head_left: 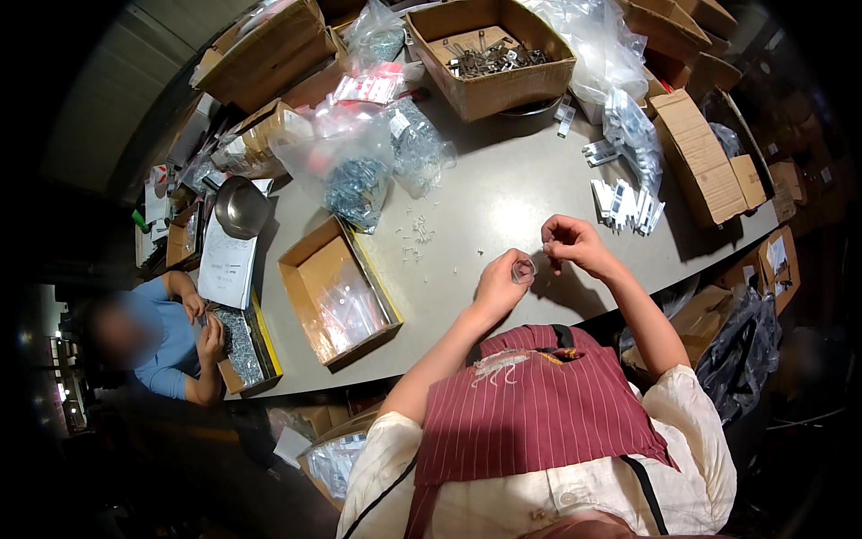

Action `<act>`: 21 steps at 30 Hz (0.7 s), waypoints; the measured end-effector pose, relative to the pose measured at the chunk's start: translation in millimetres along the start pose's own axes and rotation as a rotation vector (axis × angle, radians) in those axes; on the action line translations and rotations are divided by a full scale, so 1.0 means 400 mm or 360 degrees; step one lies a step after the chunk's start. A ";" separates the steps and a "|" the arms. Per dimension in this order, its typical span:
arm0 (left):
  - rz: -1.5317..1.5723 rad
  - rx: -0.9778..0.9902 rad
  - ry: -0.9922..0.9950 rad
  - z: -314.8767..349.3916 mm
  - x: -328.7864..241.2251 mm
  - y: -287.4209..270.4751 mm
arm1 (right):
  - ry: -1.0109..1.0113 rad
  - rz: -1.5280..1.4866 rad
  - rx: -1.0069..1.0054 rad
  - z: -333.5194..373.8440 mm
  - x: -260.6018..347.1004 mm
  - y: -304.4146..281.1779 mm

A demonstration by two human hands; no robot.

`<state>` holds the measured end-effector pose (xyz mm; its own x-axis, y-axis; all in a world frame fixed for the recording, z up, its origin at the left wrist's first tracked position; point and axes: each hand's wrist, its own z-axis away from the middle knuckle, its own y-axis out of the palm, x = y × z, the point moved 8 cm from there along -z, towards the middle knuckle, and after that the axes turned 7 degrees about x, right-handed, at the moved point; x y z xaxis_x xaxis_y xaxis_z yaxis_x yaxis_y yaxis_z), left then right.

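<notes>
My left hand [500, 289] is closed around a small clear plastic bag [523, 269], whose mouth stands up between thumb and fingers. Just to its right, my right hand [576, 247] is raised above the table with thumb and fingertips pinched together. Whatever lies in that pinch is too small to make out. A scatter of small screws [417, 235] lies on the grey table [503, 180], beyond and left of my hands. Some white and silvery metal brackets [626, 205] are heaped to the right of my right hand.
An open cardboard box [296, 274] at left holds clear bags. Bulging bags of hardware [357, 187] stand behind it. At the back is a box of metal parts [516, 94]; another cardboard box [696, 162] stands right. A co-worker [171, 332] handles something at far left, near a steel bowl [241, 207].
</notes>
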<state>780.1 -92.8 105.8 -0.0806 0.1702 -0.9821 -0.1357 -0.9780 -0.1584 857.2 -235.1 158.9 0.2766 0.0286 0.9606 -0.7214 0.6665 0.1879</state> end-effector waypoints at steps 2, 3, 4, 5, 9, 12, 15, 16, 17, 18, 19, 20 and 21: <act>0.0057 0.0036 -0.0005 -0.014 0.036 0.019 | -0.0082 0.0378 0.0092 0.012 0.055 0.047; 0.0033 0.0024 0.0019 -0.018 0.043 0.023 | -0.0124 0.0567 0.0137 0.012 0.073 0.068; 0.0042 0.0039 0.0015 -0.020 0.028 0.026 | -0.0281 0.0786 0.0163 0.016 0.096 0.081; 0.0051 0.0053 0.0009 -0.021 0.012 0.028 | -0.0189 0.0738 0.0044 0.018 0.082 0.055; 0.0043 0.0064 0.0008 0.002 -0.023 0.012 | -0.0111 0.1372 -0.0298 0.013 0.040 -0.026; -0.0007 0.0018 0.0076 0.005 -0.018 0.001 | -0.0134 0.1855 -0.0274 0.000 -0.022 -0.032; 0.0006 -0.0016 0.0061 0.005 -0.011 -0.004 | -0.0227 0.1952 -0.0235 -0.005 -0.057 -0.007; 0.0013 -0.0027 0.0038 0.010 -0.008 -0.007 | -0.0203 0.1942 -0.0222 -0.010 -0.063 0.005; 0.0011 -0.0040 0.0019 0.013 -0.005 -0.010 | -0.0204 0.1933 -0.0230 -0.012 -0.062 0.010; 0.0008 -0.0052 0.0000 0.016 -0.002 -0.013 | -0.0205 0.1924 -0.0239 -0.012 -0.059 0.013; 0.0003 -0.0063 -0.0018 0.019 0.000 -0.016 | -0.0207 0.1913 -0.0251 -0.013 -0.055 0.017; 0.0005 -0.0092 -0.0016 0.022 0.002 -0.019 | -0.0212 0.1937 -0.0186 -0.016 -0.059 0.029; 0.0007 -0.0122 -0.0013 0.026 0.005 -0.020 | -0.0217 0.1961 -0.0121 -0.019 -0.062 0.039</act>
<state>770.7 -83.3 106.3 -0.0889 0.1666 -0.9820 -0.0595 -0.9850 -0.1618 843.8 -219.5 136.4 -0.6306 0.5913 0.5026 -0.4135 0.2921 -0.8624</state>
